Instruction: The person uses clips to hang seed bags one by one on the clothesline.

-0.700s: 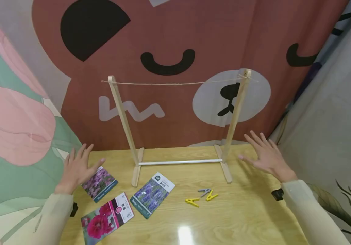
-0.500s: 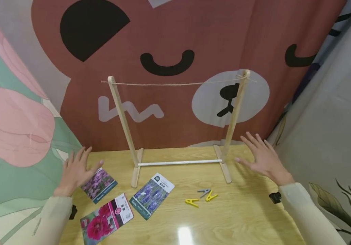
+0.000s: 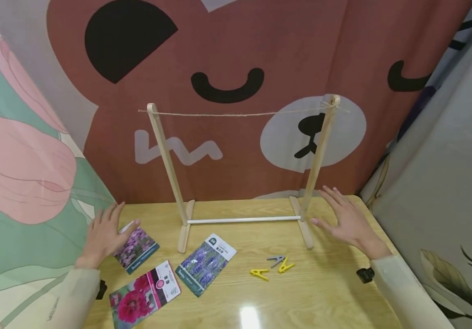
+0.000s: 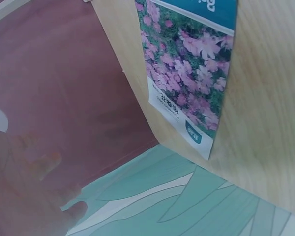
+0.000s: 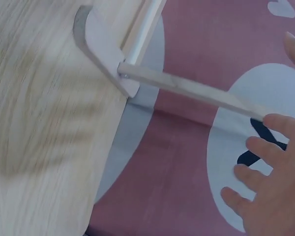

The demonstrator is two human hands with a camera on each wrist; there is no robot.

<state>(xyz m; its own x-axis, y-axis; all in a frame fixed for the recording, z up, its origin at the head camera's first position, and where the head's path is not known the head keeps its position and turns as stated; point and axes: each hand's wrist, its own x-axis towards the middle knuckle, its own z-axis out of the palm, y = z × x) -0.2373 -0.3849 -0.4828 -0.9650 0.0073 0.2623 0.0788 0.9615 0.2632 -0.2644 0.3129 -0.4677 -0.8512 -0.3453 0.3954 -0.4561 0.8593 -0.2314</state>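
Observation:
My left hand (image 3: pixel 105 236) is spread above the table's left side, partly covering a seed packet with pink-purple flowers (image 3: pixel 137 248); that packet (image 4: pixel 187 69) lies flat in the left wrist view. My right hand (image 3: pixel 349 224), fingers extended and holding nothing, hovers beside the right post (image 3: pixel 320 151) of a wooden rack. Twine (image 3: pixel 219 114) stretches between the rack's post tops, and a white rod (image 3: pixel 244 220) joins its feet. Two more packets lie in front, one with lavender (image 3: pixel 206 265), one with a magenta bloom (image 3: pixel 144 294). Two yellow clothespins (image 3: pixel 259 273) and a grey clothespin (image 3: pixel 276 260) lie right of them.
The light wooden table (image 3: pixel 322 292) ends at a red-brown cartoon curtain (image 3: pixel 236 169) behind the rack. Green-and-pink fabric (image 3: pixel 22 183) hangs at the left, and a grey patterned curtain (image 3: pixel 446 183) hangs along the right edge.
My right hand has moved down and left, closer to the rack's right post. My left hand has lowered slightly. The rack, packets and clothespins stay where they were.

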